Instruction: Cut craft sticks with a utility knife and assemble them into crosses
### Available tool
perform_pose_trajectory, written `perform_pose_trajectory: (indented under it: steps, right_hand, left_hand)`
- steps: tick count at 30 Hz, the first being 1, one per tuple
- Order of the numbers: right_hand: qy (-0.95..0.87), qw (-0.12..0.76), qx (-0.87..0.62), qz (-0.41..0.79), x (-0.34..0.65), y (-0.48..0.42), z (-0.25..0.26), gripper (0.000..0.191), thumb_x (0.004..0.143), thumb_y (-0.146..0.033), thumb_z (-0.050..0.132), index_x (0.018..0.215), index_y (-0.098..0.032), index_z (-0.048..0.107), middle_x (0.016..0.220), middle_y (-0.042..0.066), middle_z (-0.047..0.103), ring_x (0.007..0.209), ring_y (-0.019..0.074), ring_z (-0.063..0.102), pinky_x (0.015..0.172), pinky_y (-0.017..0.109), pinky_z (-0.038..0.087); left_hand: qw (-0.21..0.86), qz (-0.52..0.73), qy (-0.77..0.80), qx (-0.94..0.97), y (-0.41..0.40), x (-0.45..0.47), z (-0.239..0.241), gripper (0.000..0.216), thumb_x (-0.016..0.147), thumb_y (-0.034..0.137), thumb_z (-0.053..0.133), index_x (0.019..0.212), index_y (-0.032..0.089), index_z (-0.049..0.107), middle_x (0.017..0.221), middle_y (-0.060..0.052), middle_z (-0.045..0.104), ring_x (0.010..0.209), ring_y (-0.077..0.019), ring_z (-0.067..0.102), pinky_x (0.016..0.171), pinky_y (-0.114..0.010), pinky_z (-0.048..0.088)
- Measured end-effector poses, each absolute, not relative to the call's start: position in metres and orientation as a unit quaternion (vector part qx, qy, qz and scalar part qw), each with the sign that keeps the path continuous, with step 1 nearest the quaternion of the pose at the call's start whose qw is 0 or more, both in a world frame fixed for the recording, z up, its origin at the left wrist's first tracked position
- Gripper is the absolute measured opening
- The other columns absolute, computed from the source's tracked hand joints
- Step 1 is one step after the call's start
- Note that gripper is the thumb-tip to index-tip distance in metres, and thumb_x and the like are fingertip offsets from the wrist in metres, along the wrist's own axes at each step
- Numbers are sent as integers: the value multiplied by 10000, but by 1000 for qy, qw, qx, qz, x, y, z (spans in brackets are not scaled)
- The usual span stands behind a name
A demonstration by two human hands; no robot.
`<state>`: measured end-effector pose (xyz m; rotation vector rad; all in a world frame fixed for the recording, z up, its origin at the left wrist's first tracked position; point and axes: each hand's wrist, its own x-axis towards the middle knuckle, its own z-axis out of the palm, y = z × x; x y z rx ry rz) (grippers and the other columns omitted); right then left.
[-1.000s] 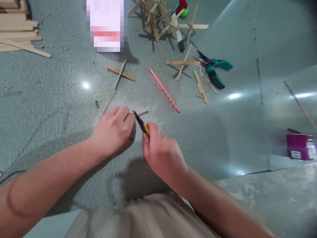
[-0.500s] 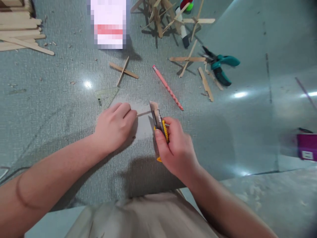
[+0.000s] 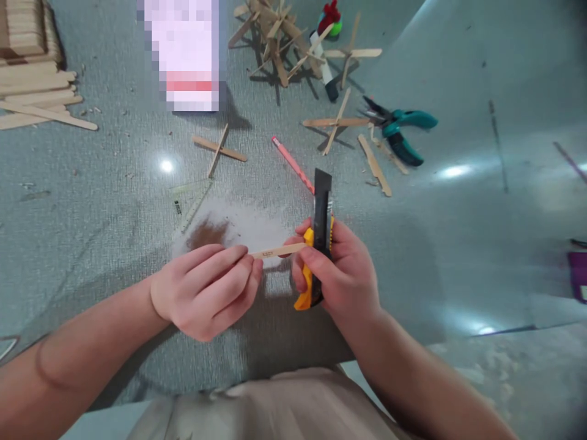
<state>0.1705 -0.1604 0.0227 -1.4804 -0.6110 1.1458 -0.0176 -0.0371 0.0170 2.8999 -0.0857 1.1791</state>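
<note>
Between the fingertips of my left hand [image 3: 208, 290] is a flat wooden popsicle stick [image 3: 277, 251], held roughly level above the table. Its right end reaches the thumb of my right hand [image 3: 343, 269]. That hand is wrapped round a yellow and black utility knife [image 3: 323, 211], whose dark blade end points away from me. Beneath the hands lies a whitish patch with a brown smudge [image 3: 208, 235] on the table. A clear set square [image 3: 195, 205] rests just beyond my left hand. The pink pencil [image 3: 291, 160] lies past the knife, its near end hidden behind it.
Teal-handled pliers [image 3: 403, 128] lie at the right beside cut stick pieces [image 3: 375, 165]. Crossed sticks [image 3: 220, 150] sit ahead, with a jumble of joined sticks [image 3: 275, 43] farther back. Stacked sticks [image 3: 34, 91] lie far left; a blurred-out pale object [image 3: 188, 61] stands near them.
My left hand has lifted the popsicle stick off the whitish patch and brought it nearer me. The knife has turned more upright, and my right thumb now meets the stick's end.
</note>
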Motion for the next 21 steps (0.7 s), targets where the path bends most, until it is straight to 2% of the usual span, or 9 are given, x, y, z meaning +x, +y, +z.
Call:
perform_pose_trajectory:
  steps: [9, 14, 18, 21]
  right_hand:
    - [-270, 546, -626, 486, 174, -162, 16, 207, 880, -275, 642, 1042, -235, 520, 747, -74, 652, 391, 62, 560, 378, 174, 455]
    - [-305, 527, -647, 460, 175, -159, 15, 180, 918, -275, 640, 1064, -233, 543, 787, -49, 703, 424, 73, 578, 397, 188, 469]
    - [-391, 439, -706, 395, 180, -161, 21, 153, 968, -308, 594, 1089, -214, 587, 895, 2, 733, 489, 87, 607, 489, 231, 521]
    - [-459, 336, -746, 347, 181, -167, 30, 228, 996, -308, 528, 1195, -201, 562, 857, 8, 725, 573, 129, 659, 596, 269, 561]
  left_hand:
    - [45, 380, -13, 924, -37, -11, 23, 178, 790, 43, 775, 709, 184, 703, 802, -19, 746, 784, -180, 744, 603, -280, 662]
    - [157, 347, 80, 921, -39, -8, 23, 99, 822, 11, 735, 867, 70, 669, 780, -65, 749, 659, -145, 710, 606, -267, 630]
    - [100, 288, 101, 947, -37, -8, 20, 70, 891, 51, 666, 957, 72, 675, 918, -96, 778, 705, -154, 729, 610, -268, 603]
    - [58, 244, 110, 962, -37, -9, 17, 83, 925, 81, 615, 922, 97, 697, 865, -69, 774, 687, -162, 726, 556, -271, 570]
